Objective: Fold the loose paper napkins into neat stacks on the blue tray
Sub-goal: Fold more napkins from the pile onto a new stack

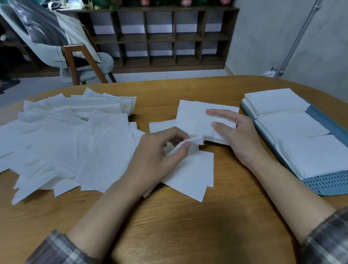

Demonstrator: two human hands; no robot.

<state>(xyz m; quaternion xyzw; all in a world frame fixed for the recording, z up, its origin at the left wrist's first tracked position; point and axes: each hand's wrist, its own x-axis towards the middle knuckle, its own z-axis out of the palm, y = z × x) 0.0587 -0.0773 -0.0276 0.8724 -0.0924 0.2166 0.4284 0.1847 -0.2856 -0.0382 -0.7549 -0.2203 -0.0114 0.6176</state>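
Note:
A big heap of loose white paper napkins [67, 139] covers the left part of the wooden table [182, 220]. My left hand [160, 152] pinches the raised edge of one napkin [190, 170] lying flat in the middle. A small stack of folded napkins [196, 119] sits just behind it, and my right hand [234, 133] rests at its right side with straight fingers reaching over it. At the right lies the blue tray [332, 183], holding three neat stacks of folded napkins [293, 125] in a row.
The table's far edge curves round behind the napkins. Beyond it stand a grey chair with wooden legs [84, 62] and a dark wooden cubby shelf [160, 37]. Bare tabletop lies between my forearms at the front.

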